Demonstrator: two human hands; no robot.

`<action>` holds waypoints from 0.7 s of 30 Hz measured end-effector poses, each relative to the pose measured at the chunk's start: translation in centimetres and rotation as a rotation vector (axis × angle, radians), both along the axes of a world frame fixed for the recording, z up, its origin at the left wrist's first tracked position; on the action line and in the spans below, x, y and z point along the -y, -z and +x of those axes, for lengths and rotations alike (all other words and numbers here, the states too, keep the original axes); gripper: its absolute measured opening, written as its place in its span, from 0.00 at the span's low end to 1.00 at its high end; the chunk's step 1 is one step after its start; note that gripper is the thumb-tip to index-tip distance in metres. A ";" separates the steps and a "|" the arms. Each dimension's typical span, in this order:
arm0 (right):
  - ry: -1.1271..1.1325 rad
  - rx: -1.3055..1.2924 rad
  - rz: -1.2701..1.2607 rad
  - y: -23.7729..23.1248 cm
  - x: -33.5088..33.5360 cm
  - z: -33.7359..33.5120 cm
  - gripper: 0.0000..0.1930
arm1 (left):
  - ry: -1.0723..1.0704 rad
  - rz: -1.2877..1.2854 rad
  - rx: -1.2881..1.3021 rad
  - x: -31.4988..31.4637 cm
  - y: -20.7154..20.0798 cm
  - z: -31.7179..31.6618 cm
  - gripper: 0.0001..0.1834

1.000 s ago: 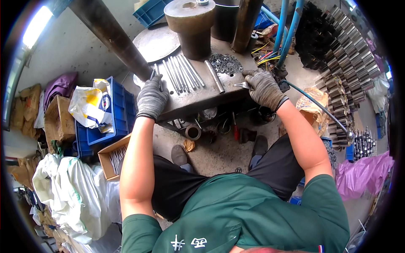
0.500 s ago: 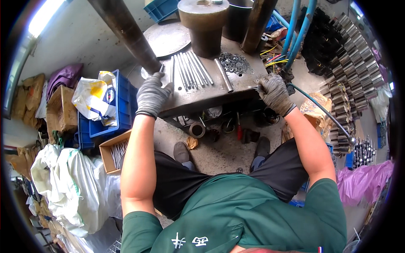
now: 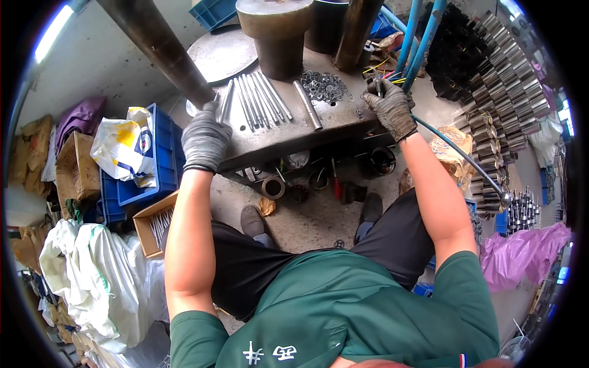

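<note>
— So, where do the hands sit on that bench?

— The left hand [image 3: 205,138], in a grey knit work glove, lies palm down at the left end of the thick, dark steel work plate [image 3: 343,126]. Its fingers curl over the near end of one long, thin, silvery steel rod [image 3: 224,104], just where a heavy rusty-brown steel column [image 3: 156,46] slants down to the plate.

— Is it gripping the rod?

— The fingers are closed loosely around its end, though the glove hides the contact itself. The rest of the rods, a fanned row of bare steel rods [image 3: 261,98], lie flat on the plate just to the right of that hand, apart from it.

— And the other hand?

— The right hand [image 3: 391,107], gloved the same, is at the far right corner of the plate. It is closed around something small and dark that pokes up from the fist; I cannot tell what it is.

— Anything between them?

— A single thicker grey steel bar [image 3: 307,105] lies beside the rods, and behind it a heap of small flat steel washers [image 3: 324,87]. A squat brown steel cylinder [image 3: 279,30] stands at the back. The washers are near the right hand, not touching it.
</note>
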State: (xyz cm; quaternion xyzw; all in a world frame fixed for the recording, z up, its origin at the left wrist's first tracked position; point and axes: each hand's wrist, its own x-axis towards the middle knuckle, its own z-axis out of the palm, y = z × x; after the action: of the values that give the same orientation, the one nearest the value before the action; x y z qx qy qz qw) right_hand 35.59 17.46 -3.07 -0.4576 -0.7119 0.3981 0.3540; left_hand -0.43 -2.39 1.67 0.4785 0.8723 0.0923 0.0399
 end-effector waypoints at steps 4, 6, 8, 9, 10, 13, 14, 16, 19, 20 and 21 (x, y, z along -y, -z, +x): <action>0.044 -0.138 -0.054 -1.1 0.7 -0.5 0.06 | 0.048 0.675 0.017 1.0 -0.1 -1.6 0.21; 0.020 -0.197 -0.107 -1.6 1.3 -0.6 0.07 | 0.145 0.878 0.092 1.3 -0.5 -2.4 0.23; -0.004 -0.286 -0.168 -1.6 1.8 -0.7 0.06 | 0.234 1.005 0.231 1.2 0.0 -2.2 0.22; -0.013 -0.288 -0.158 -1.7 2.1 -0.4 0.06 | 0.252 1.016 0.231 0.9 -0.1 -2.0 0.22; -0.021 -0.276 -0.164 -2.1 2.7 -0.6 0.06 | 0.287 1.047 0.218 0.6 0.0 -1.6 0.20; -0.041 -0.321 -0.192 -2.9 4.5 -1.1 0.06 | 0.312 1.053 0.342 -0.5 0.4 -1.4 0.17; -0.047 -0.322 -0.195 -3.1 4.9 -1.4 0.06 | 0.279 1.037 0.488 -0.7 0.6 -1.2 0.15; -0.087 -0.301 -0.210 -3.6 5.6 -1.9 0.07 | 0.146 0.865 0.554 -0.9 0.9 -1.1 0.13; -0.088 -0.304 -0.235 -3.6 6.4 -1.9 0.07 | 0.062 0.671 0.769 -1.9 2.9 -1.0 0.10; -0.076 -0.297 -0.238 -3.9 6.8 -2.1 0.07 | 0.023 0.566 0.814 -2.0 3.3 -0.6 0.10; -0.065 -0.311 -0.256 -4.1 7.2 -2.2 0.07 | 0.023 0.481 0.837 -1.9 3.2 0.0 0.10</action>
State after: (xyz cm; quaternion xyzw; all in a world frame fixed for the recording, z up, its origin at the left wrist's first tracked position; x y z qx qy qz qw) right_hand 33.35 10.24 1.02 -0.4086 -0.6069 0.5623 0.3855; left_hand -0.47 -0.48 -1.56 0.4053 0.7300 0.4755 0.2770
